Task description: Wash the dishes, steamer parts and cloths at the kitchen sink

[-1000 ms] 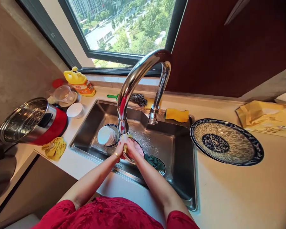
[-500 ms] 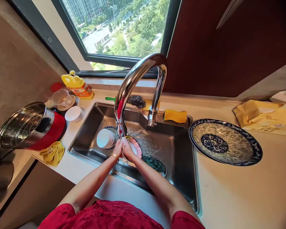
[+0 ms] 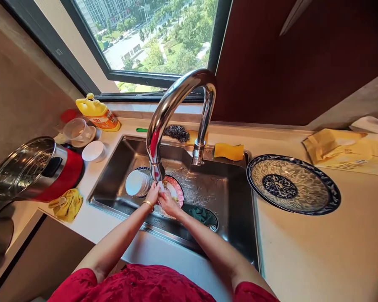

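Observation:
Both hands are close together under the faucet point(image 3: 157, 170), over the sink. My left hand point(image 3: 153, 194), with a gold bangle at the wrist, has its fingers curled inward. My right hand point(image 3: 169, 203) is closed beside it. What they grip, if anything, is too small and covered to make out. A pink-rimmed plate point(image 3: 178, 189) lies just behind my right hand, partly hidden by it. To the left of my hands, a stack of white bowls point(image 3: 135, 183) rests tilted. A dark green cloth point(image 3: 200, 215) lies to the right.
The steel sink point(image 3: 228, 197) is in front of me. A large patterned platter point(image 3: 315, 188) stands at its right edge. Left are a steamer pot point(image 3: 66, 170), a yellow cloth point(image 3: 67, 204), a white bowl point(image 3: 93, 151) and a detergent jug point(image 3: 99, 115). Behind sit a scrubber point(image 3: 177, 133) and a sponge point(image 3: 229, 151).
My hands have shifted slightly, the right one opening a small gap from the left. More of the pink-rimmed plate shows behind them. The whole view has moved a little.

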### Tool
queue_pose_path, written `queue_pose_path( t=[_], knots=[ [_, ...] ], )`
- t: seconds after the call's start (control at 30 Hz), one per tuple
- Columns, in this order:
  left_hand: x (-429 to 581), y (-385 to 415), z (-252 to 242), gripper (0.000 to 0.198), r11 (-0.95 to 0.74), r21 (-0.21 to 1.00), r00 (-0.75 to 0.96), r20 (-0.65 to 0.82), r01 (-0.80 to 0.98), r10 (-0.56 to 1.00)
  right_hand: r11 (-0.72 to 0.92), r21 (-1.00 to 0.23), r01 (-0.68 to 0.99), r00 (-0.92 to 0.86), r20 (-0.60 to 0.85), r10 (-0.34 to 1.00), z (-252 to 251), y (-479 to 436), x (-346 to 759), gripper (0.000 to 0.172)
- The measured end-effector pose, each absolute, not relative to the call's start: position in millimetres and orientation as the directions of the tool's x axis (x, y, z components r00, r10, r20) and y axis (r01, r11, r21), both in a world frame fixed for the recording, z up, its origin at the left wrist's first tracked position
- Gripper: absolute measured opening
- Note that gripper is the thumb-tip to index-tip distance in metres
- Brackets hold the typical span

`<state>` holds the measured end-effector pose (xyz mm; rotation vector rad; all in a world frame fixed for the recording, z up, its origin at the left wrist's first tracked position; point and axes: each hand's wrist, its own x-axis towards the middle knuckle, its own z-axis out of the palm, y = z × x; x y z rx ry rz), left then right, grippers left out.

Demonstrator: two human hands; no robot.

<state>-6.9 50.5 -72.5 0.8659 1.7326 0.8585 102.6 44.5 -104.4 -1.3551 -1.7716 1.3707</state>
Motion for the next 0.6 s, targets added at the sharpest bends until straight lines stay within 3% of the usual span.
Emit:
queue_pose_path(
  t=[0.1,0.2,0.3,0.37,0.5,0.6],
  knots=[
    [-20,53,-64,0.044,0.489,0.865,-0.179,-0.467,0.114,0.866,0.185,-0.774,0.606,-0.424,-0.117,0.898,-108,39,134,0.015],
    [-21,47,-61,0.063,0.594,0.804,-0.119,-0.591,-0.015,0.798,0.017,-0.724,0.689,-0.170,-0.139,0.976,-113,62,164,0.021],
    [-17,38,-60,0.074,0.627,0.765,-0.094,-0.642,-0.151,0.761,-0.326,-0.875,0.358,0.109,-0.308,0.945,-114,91,178,0.026],
    [-15,34,-60,0.078,0.577,0.778,-0.083,-0.611,-0.250,0.787,-0.439,-0.890,0.123,0.162,-0.419,0.894,-112,100,182,0.035],
    [-14,37,-63,0.070,0.538,0.779,-0.085,-0.590,-0.322,0.803,-0.498,-0.861,-0.103,-0.110,-0.487,0.866,-104,88,183,0.042],
    [-16,48,-57,0.056,0.529,0.845,-0.200,-0.533,-0.077,0.822,-0.532,-0.786,-0.317,-0.231,-0.480,0.847,-96,78,180,0.044]
  ],
)
